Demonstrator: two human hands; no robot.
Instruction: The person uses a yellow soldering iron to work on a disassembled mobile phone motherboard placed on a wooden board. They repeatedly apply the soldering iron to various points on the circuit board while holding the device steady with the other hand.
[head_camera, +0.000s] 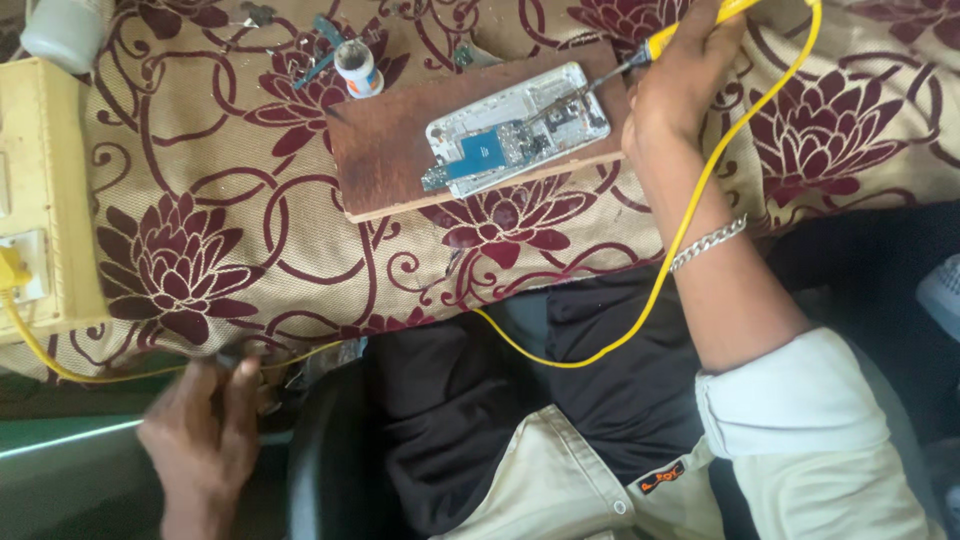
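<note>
I'm seeing the right hand (675, 85) gripping a yellow soldering iron (640, 52), tip touching the opened phone (518, 128) lying on a wooden board (390, 150). Left hand (205, 440) is blurring low at the floral-cloth surface (200, 180) edge.

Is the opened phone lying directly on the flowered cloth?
No, the opened phone lies on a brown wooden board, and that board rests on the flowered cloth.

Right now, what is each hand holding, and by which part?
The right hand grips the yellow soldering iron by its handle, tip on the opened phone. The left hand is blurred at the table edge; whether it holds anything cannot be told.
</note>
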